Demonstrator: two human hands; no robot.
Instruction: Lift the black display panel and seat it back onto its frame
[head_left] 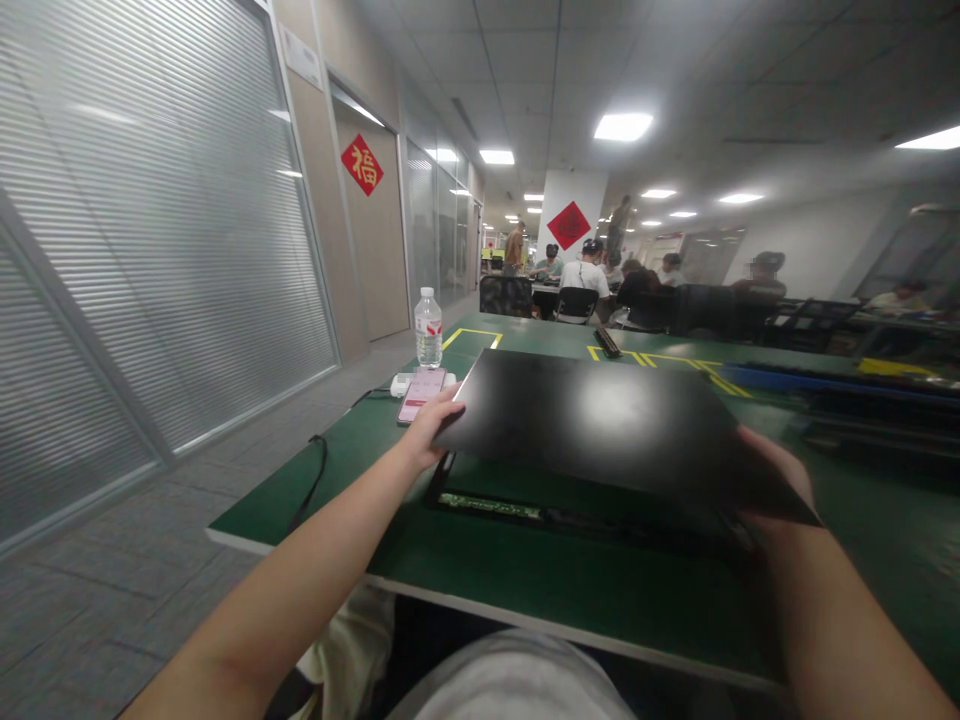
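A thin, flat black panel [585, 415], glossy with a bright light reflection and looking like a display screen, is held tilted above the table. My left hand [429, 430] is closed on its left edge, thumb on top. At the right edge, my right hand [784, 475] grips the panel, its fingers partly hidden. Under the panel, a dark frame [600, 525] lies on the green table [465, 590], mostly covered from view. A green circuit board strip [491, 507] shows along its near side.
A phone [421, 395] and a water bottle [428, 328] stand left of the panel. A black cable [311, 485] hangs near the left table edge. Yellow tape [472, 332] marks the far side, with a dark bar [606, 343] there. People sit at tables beyond.
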